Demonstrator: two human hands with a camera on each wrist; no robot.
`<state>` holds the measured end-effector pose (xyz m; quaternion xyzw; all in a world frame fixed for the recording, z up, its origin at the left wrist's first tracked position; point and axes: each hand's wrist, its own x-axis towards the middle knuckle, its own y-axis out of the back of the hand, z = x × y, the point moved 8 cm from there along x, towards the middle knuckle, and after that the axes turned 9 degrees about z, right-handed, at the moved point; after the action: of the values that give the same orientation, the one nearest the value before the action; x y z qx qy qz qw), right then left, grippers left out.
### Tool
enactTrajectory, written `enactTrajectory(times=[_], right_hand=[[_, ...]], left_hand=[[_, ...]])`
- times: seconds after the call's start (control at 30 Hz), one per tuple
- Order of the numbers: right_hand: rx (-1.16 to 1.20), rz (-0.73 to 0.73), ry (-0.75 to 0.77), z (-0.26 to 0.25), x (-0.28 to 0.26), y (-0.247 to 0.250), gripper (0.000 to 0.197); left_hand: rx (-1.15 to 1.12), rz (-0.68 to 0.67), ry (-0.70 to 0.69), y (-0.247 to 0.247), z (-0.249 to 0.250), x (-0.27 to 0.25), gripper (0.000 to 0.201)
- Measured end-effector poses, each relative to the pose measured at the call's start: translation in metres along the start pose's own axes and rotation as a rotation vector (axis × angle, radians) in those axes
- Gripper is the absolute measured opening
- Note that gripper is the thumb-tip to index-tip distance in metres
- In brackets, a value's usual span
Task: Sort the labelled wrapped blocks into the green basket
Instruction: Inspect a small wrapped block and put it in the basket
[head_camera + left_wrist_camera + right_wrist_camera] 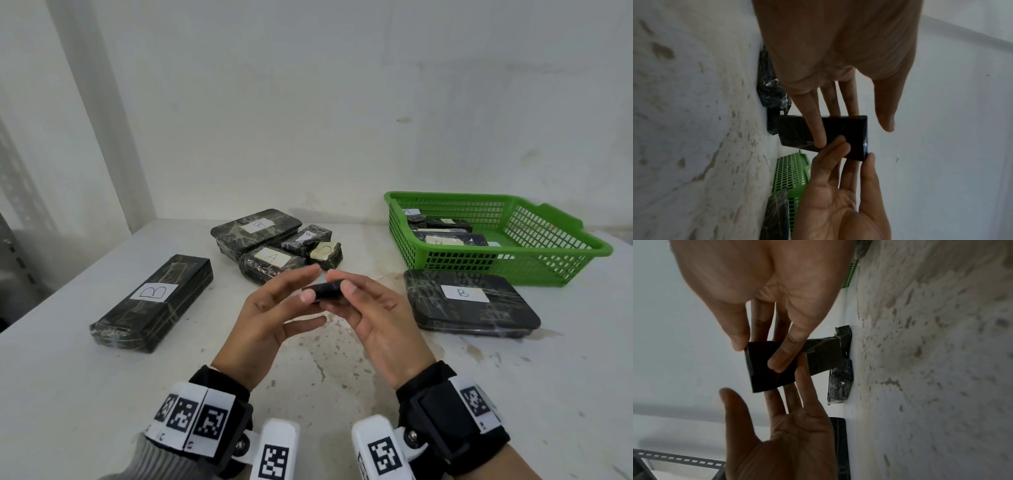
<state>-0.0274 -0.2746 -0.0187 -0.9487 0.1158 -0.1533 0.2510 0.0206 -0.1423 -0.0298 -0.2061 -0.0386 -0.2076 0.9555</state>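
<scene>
A small black wrapped block [324, 291] [851, 134] [766, 378] is held above the middle of the table, with no label showing on it. My right hand [344, 301] [760, 350] pinches it, thumb on one edge and fingers on its face. My left hand [298, 294] [855, 110] has straight fingers touching the block's other end, its thumb standing apart. The green basket [479, 267] sits at the right back with several wrapped blocks [445, 236] inside.
A long block labelled B [154, 301] lies at the left. A flat block labelled B [469, 301] lies in front of the basket. Behind my hands is a cluster: a large block [257, 228], one labelled A [270, 262] and two small ones [327, 255]. A wall stands behind.
</scene>
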Motion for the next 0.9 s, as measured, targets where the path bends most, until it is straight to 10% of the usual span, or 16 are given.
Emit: enactTrajectory(times=[0.9], right_hand=[[-0.298,0.1,0.125,0.0038,-0.0041,0.0042,0.031]], left_hand=[[0.156,0.026,-0.122,0.005,0.0047,0.0009,0.035]])
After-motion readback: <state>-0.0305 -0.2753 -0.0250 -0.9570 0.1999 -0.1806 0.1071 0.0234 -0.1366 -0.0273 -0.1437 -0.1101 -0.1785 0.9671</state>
